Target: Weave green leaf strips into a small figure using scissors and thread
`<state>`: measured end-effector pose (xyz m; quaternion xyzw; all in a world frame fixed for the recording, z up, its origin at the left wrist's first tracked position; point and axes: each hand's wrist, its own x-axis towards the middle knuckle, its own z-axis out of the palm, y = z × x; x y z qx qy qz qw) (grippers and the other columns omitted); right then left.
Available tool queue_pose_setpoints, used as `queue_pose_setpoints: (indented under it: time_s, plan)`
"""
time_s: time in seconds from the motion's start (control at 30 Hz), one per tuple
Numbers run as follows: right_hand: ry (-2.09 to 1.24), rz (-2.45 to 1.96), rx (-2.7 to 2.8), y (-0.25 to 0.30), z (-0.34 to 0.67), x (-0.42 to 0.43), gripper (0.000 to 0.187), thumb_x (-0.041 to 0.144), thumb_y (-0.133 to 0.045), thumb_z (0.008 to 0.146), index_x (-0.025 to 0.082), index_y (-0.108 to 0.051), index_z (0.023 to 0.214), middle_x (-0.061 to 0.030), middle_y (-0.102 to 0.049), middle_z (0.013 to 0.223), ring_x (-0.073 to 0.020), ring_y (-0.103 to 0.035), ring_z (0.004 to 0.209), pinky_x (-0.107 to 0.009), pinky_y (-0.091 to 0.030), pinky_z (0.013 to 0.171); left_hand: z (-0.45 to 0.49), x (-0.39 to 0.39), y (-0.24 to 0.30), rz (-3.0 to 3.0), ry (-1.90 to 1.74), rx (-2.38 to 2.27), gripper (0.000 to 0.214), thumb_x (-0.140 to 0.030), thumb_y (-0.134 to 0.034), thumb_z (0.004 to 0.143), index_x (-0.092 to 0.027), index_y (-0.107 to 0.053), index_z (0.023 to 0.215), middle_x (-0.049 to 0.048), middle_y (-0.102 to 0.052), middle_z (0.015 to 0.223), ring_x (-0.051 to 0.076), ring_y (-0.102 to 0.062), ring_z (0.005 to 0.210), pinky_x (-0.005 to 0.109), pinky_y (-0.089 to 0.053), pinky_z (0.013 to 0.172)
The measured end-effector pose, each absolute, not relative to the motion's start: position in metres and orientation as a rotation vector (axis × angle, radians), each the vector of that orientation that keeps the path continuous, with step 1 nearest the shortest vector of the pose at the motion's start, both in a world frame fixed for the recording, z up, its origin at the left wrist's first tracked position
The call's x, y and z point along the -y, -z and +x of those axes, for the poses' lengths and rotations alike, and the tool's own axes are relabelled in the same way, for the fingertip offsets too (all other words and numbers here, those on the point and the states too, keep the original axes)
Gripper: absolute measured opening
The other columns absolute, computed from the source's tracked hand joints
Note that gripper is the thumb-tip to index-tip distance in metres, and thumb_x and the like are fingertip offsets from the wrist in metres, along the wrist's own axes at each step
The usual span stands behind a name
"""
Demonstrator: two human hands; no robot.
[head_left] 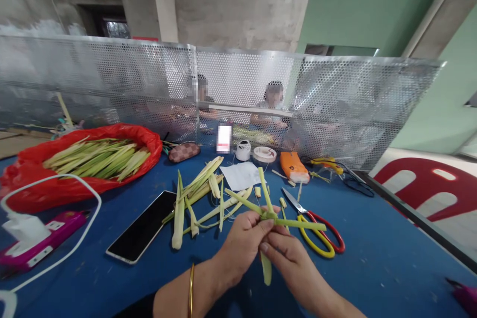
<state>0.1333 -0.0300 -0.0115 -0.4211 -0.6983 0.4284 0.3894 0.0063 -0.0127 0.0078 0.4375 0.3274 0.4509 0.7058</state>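
Green leaf strips cross above the blue table, pinched at the knot by my left hand and right hand. I judge the weave barely begun: 1 crossing made, ends loose, spare strips and scissors nearby.

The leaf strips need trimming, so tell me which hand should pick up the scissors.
Probably the right hand. The red and yellow handled scissors lie on the blue table just beyond it, on its own side. The left hand sits farther off and pinches the crossing of the green leaf strips.
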Motion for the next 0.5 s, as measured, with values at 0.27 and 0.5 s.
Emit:
queue_pose_setpoints:
  time_s: [0.27, 0.5]
  plan:
    - [-1.059, -1.144, 1.278, -0.002, 0.149, 0.019, 0.035, 0.053, -0.066, 0.076, 0.018, -0.063, 0.080, 0.0014, -0.055, 0.060, -0.0147, -0.052, 0.057, -0.026, -0.042, 0.058, -0.005, 0.002, -0.011, 0.954, -1.054, -0.768, 0.033, -0.031, -0.070, 0.073, -0.014, -0.060, 0.100, 0.0029, -0.066, 0.075, 0.013, -0.061, 0.069, 0.023, -0.045, 0.065]
    - [-1.363, -0.904, 0.949, 0.003, 0.144, 0.022, 0.025, 0.041, -0.076, 0.072, 0.019, -0.070, 0.083, 0.0007, -0.057, 0.060, -0.0120, -0.050, 0.056, -0.024, -0.041, 0.055, 0.002, 0.011, -0.008, 0.905, -0.931, -0.836, 0.027, -0.030, -0.073, 0.067, -0.015, -0.058, 0.084, -0.0028, -0.057, 0.061, 0.004, -0.039, 0.041, 0.019, -0.018, 0.038]
